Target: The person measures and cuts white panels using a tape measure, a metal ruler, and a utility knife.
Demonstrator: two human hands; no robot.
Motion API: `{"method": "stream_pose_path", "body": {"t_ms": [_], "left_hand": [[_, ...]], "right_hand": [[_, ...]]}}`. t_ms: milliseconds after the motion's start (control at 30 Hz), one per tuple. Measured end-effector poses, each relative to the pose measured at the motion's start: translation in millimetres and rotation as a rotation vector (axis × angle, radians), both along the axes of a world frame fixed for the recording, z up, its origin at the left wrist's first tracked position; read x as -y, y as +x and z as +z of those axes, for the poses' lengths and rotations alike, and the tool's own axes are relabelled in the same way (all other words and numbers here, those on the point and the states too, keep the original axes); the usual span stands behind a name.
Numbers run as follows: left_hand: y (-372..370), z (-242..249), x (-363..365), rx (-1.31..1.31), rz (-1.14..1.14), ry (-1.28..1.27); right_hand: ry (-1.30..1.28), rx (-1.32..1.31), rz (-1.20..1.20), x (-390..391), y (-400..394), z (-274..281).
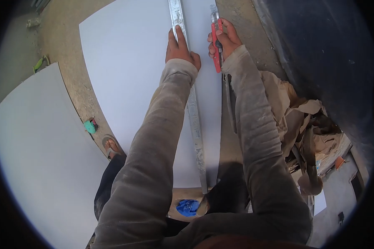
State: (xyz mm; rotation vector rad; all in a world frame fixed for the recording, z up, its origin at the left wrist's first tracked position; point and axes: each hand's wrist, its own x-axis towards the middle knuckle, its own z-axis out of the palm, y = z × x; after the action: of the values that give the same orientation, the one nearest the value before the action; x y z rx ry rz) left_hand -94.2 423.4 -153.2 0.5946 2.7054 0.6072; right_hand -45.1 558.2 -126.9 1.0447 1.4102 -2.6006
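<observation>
A large white board (pixel 129 62) lies flat on the floor in front of me. Along its right part runs a long galvanized metal channel (pixel 195 137). My left hand (pixel 182 50) grips the channel near its far end, fingers pressed on top and thumb along its right side. In my right hand (pixel 228 39) is a red utility knife (pixel 216 47), its clear tip end pointing away from me. The knife is over the board's right edge, a little to the right of the channel. My fingers are wrapped round the knife's handle.
A second white board (pixel 41 157) lies at the left. Near it are a teal tape measure (pixel 90 125) and my sandalled foot (pixel 111 146). Crumpled brown paper (pixel 295 108) and dark sheeting (pixel 328 54) are at the right. A blue bag (pixel 188 207) lies below the board.
</observation>
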Motion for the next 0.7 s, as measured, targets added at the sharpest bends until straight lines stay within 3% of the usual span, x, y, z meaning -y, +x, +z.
{"method": "stream_pose_path", "body": {"t_ms": [133, 200, 267, 300, 400, 700], "left_hand": [[0, 0, 1, 0.005, -0.004, -0.028], [-1, -1, 1, -0.001, -0.029, -0.036], [-2, 0, 2, 0.004, -0.026, -0.076], [-2, 1, 2, 0.01, -0.035, -0.098], [-1, 2, 0, 0.016, -0.049, -0.123], [-1, -6, 3, -0.045, -0.056, -0.082]], "right_hand": [[-0.011, -0.032, 0.099, -16, -45, -20], [0.449, -0.053, 0.228, -18, -68, -18], [0.728, 0.191, 0.353, -20, -104, -13], [1.085, 0.194, 0.28, -11, -117, -19], [1.52, 0.242, 0.19, -23, -158, -55], [1.43, 0.37, 0.374, -13, -141, -46]]}}
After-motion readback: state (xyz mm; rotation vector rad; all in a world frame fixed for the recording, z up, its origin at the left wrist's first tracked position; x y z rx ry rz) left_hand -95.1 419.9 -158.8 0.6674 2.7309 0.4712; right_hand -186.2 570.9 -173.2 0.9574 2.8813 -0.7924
